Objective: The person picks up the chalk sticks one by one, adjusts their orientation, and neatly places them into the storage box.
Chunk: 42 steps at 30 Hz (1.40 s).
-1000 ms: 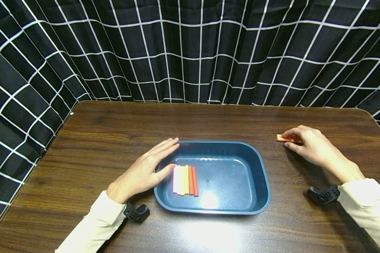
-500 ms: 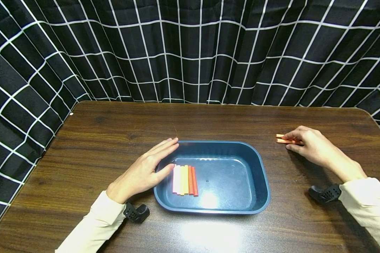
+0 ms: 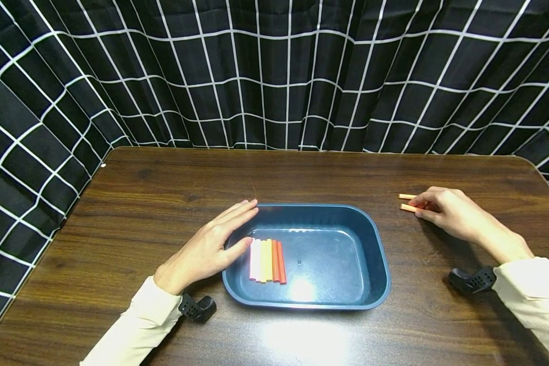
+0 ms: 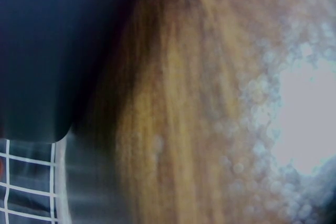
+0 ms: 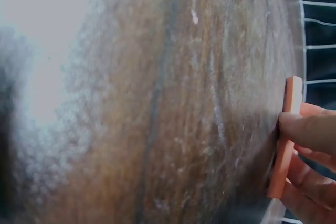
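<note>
My left hand [image 3: 208, 244] lies over the left rim of a blue plastic tray [image 3: 347, 300], its fingers straight. Inside the tray, near the thumb, several chalk sticks [image 3: 268, 261] form a side-by-side row: white, yellow and orange-red. Over on the right of the table, my right hand [image 3: 453, 211] pinches an orange chalk stick [image 3: 408, 208] between thumb and fingers. The right wrist view shows that chalk stick [image 5: 286, 156] with the thumb across it. A second orange chalk stick [image 3: 406, 196] sits just behind, partly hidden by the fingers.
The brown wooden table [image 3: 164, 178] extends to a black curtain [image 3: 274, 76] with white grid lines at the back and left. Light glares off its front part. Pale scuffs mark the tabletop [image 5: 218, 108] in the right wrist view.
The two orange chalk sticks, close together before, have come apart. My right hand has drawn the nearer one slightly toward the table's front. The left hand stays put.
</note>
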### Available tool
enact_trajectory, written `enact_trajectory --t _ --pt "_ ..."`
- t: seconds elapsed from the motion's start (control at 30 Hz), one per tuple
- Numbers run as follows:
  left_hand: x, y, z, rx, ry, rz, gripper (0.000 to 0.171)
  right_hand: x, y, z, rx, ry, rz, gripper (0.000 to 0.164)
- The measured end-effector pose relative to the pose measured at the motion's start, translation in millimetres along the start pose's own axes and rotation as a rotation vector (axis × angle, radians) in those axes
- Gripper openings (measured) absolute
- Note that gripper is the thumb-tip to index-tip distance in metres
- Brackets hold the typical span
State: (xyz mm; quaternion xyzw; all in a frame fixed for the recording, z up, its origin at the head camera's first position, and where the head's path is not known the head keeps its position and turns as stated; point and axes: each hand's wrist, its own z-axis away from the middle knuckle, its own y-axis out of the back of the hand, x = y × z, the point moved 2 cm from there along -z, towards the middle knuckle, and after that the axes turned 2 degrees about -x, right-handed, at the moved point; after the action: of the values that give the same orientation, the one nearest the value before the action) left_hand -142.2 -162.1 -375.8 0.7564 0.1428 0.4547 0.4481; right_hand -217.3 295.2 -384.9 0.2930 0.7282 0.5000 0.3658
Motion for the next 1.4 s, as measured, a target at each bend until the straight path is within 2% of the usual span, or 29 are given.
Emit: enact_trajectory --t 0.23,0.77,1.1,1.4 --pt "1.1 0.7 -0.4 0.008 -0.006 0.002 0.056 -7 5 0 -0.015 -0.059 -0.045 0.014" --pt "0.7 -0.7 0.3 -0.002 0.006 0.013 0.056 -31 13 -4 -0.039 -0.192 -0.234 0.016" --pt "1.0 0.0 0.2 0.001 0.007 0.009 0.056 -61 26 -13 -0.071 -0.259 -0.352 0.019" --pt "0.3 0.2 0.4 0.011 -0.015 0.009 0.056 -89 35 -19 -0.063 -0.265 -0.427 0.023"
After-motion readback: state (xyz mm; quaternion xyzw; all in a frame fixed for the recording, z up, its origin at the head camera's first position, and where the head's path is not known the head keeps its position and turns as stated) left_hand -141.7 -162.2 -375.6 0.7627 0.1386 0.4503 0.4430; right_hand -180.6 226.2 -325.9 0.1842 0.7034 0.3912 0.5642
